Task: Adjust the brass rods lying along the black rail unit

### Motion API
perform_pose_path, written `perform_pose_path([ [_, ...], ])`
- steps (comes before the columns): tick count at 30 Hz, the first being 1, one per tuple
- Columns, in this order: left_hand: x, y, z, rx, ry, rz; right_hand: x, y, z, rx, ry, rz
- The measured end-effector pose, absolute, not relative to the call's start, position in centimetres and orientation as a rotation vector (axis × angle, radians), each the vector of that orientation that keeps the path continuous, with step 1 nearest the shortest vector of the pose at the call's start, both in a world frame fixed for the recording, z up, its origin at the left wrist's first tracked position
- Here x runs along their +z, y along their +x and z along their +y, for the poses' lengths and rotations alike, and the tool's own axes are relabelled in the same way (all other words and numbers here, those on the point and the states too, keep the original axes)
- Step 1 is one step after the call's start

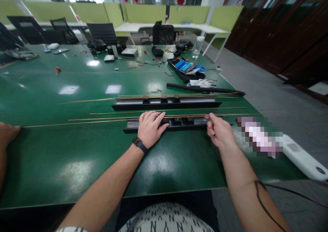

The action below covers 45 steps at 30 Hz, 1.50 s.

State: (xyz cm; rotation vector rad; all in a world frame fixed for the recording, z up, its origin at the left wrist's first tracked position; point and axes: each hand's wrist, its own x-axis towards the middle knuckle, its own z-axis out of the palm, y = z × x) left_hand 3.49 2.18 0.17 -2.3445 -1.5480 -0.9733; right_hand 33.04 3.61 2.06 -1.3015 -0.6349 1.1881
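Note:
A black rail with a silvery channel (188, 126) lies crosswise before me on the green table. My left hand (151, 127) is closed over its left part, fingers across the top and thumb on the near side. Thin brass rods (102, 120) run along the rail and pass under those fingers. At the rail's right end, my right hand (219, 129) is closed, thumb and forefinger pinching at a brass rod; the exact grip is partly hidden. A second, similar rail (166, 105) with several rods along it lies just beyond.
Another person's hand (9, 133) touches a rod's left end. Behind the rails lie a black tube (205, 89), white gloves (202, 83) and a black tray (181, 74) holding blue packets. A white device (302, 157) sits at the right edge, beside a blurred-out patch.

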Motion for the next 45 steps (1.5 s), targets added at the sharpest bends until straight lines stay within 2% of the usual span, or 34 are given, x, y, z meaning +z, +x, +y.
perform_pose_path([
  [10, 0.11, 3.47, 2.12, -0.974, -2.348, -1.56, 2.36, 33.55, 3.53, 1.096, -1.294, -0.576],
  [18, 0.24, 3.51, 2.04, -0.966, -2.343, -1.551, 2.07, 33.12, 3.5, 1.176, -1.286, -0.631],
  [45, 0.0, 3.45, 2.23, -0.982, -2.344, -1.549, 2.25, 33.74, 3.64, 1.097, -1.294, -0.56],
])
